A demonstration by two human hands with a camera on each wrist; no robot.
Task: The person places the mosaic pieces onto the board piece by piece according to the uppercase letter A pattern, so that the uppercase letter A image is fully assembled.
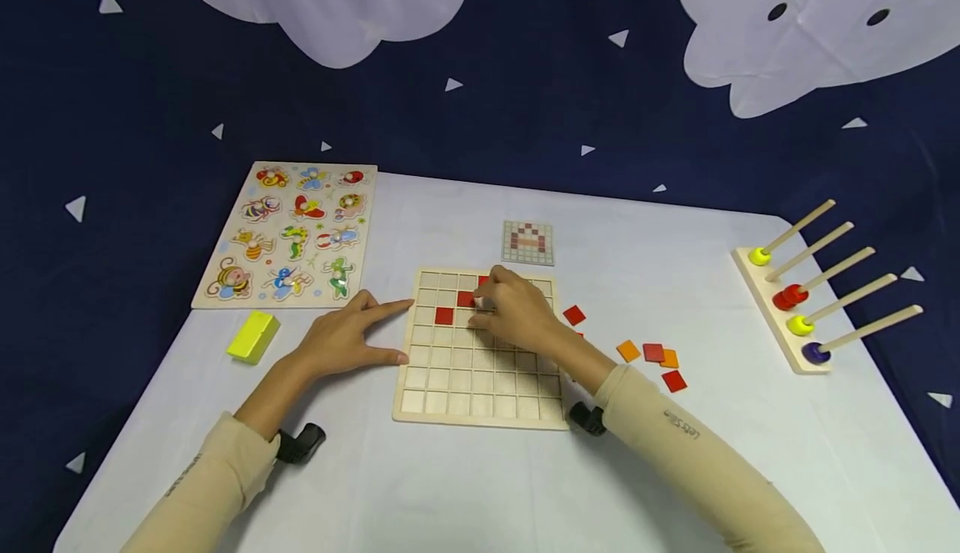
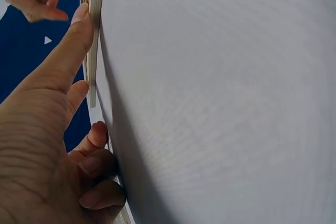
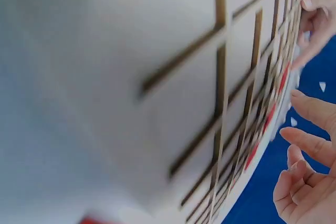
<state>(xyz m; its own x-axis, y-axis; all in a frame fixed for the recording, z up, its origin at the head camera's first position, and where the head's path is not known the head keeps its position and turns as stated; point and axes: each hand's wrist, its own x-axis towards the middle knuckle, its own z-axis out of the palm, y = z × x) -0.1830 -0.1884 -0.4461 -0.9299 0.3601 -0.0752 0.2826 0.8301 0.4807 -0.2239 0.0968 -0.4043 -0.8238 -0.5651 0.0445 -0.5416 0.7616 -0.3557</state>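
Note:
A square wooden grid board (image 1: 442,379) lies on the table, with red square tiles (image 1: 444,316) in a rising diagonal of its cells. The tile nearest the top is partly hidden by my right hand (image 1: 517,313). That hand hovers over the upper middle of the board, thumb and index finger apart; in the right wrist view no tile shows between its fingers (image 3: 310,142). My left hand (image 1: 341,340) touches the board's left edge with extended index finger and thumb. Its other fingers (image 2: 100,195) curl loosely beneath, holding nothing.
Loose red and orange tiles (image 1: 628,351) lie right of the board. Behind it is a small pattern card (image 1: 528,242). An insect puzzle (image 1: 315,240) and a yellow block (image 1: 253,337) are at left; a peg stand (image 1: 780,311) with rings is at far right.

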